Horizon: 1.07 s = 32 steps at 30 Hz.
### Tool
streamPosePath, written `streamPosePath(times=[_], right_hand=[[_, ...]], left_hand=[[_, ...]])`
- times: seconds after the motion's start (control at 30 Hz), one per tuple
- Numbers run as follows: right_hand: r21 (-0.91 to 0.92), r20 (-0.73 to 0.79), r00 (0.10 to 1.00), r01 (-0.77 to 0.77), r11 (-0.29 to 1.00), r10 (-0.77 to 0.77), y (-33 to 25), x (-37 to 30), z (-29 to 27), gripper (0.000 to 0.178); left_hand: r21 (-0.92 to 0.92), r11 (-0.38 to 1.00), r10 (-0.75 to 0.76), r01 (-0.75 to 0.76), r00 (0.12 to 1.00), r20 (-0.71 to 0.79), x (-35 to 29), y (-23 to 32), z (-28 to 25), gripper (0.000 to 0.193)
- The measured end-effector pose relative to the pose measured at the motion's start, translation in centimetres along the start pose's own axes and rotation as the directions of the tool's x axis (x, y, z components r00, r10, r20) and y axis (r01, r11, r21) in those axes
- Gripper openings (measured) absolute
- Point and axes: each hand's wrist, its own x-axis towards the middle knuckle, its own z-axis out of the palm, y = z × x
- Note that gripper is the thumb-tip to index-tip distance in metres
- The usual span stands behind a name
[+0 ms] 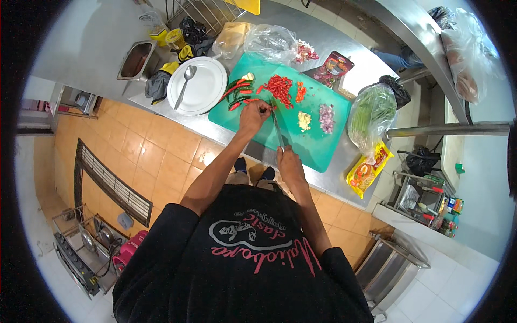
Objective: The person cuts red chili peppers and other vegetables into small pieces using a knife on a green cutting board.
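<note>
My right hand [291, 162] grips the handle of a kitchen knife [278, 128], its blade pointing away from me over a green cutting board [318, 152]. Close to the blade tip, the fingers of my left hand [255, 116] are curled and pinched on the board; what they hold is mostly hidden, with a bit of red beside them. Chopped red chili [279, 90] lies just beyond the blade. Whole red and green chilies [237, 92] rest left of it. Minced garlic [305, 120] and diced shallot [327, 118] form separate piles at the right.
A white plate [207, 81] with a spoon [186, 86] stands left of the board. Plastic bags [270, 42] lie behind it. To the right are bagged green vegetables [372, 110] and a yellow packet [369, 169]. A metal shelf post [447, 130] juts in from the right.
</note>
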Motion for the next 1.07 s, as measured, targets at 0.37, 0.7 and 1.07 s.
streamPosePath(times=[0.37,0.7,1.07], right_hand=[[-0.005,-0.021,0.999,-0.042,0.999,0.042,0.1,1.7,1.7,0.039],[-0.035,-0.104,0.994,-0.038,0.999,0.035,-0.1,2.5,3.1,0.039],[0.047,-0.067,0.997,-0.027,0.999,0.030,0.8,1.7,3.7,0.039]], left_hand=[[0.057,0.990,0.132,-0.127,0.987,-0.095,-0.3,-0.5,0.6,0.012],[0.075,0.990,0.128,-0.120,0.986,-0.109,-0.8,0.7,0.4,0.013],[0.086,0.985,0.157,-0.147,0.978,-0.135,-0.8,0.0,0.4,0.011]])
